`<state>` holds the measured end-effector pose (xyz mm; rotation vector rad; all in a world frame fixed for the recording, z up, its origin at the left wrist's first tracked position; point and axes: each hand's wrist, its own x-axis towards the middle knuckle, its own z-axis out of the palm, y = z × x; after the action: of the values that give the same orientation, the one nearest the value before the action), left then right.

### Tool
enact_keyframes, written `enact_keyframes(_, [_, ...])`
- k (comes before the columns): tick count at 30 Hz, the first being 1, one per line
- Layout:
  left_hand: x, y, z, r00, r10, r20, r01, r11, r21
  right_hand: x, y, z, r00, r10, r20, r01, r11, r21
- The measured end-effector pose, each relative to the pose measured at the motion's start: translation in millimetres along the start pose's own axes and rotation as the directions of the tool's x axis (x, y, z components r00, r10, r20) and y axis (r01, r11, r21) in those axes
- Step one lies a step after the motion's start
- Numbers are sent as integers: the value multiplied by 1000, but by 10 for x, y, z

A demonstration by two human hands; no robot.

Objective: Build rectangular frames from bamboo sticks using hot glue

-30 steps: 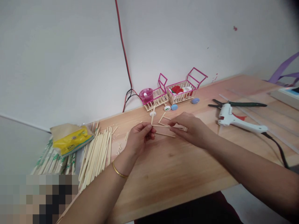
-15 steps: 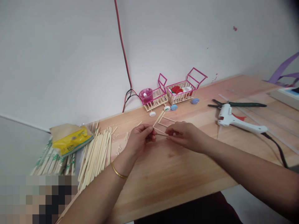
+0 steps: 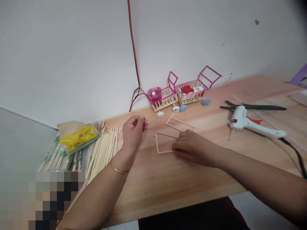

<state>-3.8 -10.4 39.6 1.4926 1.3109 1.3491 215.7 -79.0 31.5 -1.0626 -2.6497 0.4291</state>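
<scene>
My right hand (image 3: pixel 192 147) is closed at the right side of a rectangular frame of thin wooden sticks (image 3: pixel 157 143), which lies flat on the table; its right end is hidden under my fingers. Just behind it lies a second stick frame (image 3: pixel 180 121). Off to the left, my left hand (image 3: pixel 133 132) is raised over the table with thumb and fingers pinched together. A small pale tip shows by those fingers, but I cannot tell whether they hold it.
Many loose wooden sticks (image 3: pixel 102 153) lie at the left, beside a yellow packet (image 3: pixel 79 137). Two small stick carts (image 3: pixel 165 99) with bottle-cap wheels stand against the wall. On the right are a white glue gun (image 3: pixel 251 123), its cord, and dark-handled pliers (image 3: pixel 263 107).
The stick frame has gone from between both hands down onto the table. My left hand has let go of it and moved left; my right hand stays at its right side.
</scene>
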Motion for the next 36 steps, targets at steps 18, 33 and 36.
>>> enact_keyframes(18, [-341, 298, -43, 812, 239, 532, -474, 802, 363, -124, 202, -353, 919, 373, -127, -361, 926, 112])
enact_keyframes(33, [-536, -67, -158, 581, 245, 776, -680, 670, 298, -200, 269, -386, 939, 261, 226, -274, 961, 30])
enact_keyframes(36, [-557, -54, -134, 541, 241, 806, -736, 599, 315, -194, 251, -317, 948, 229, 222, -239, 971, 21])
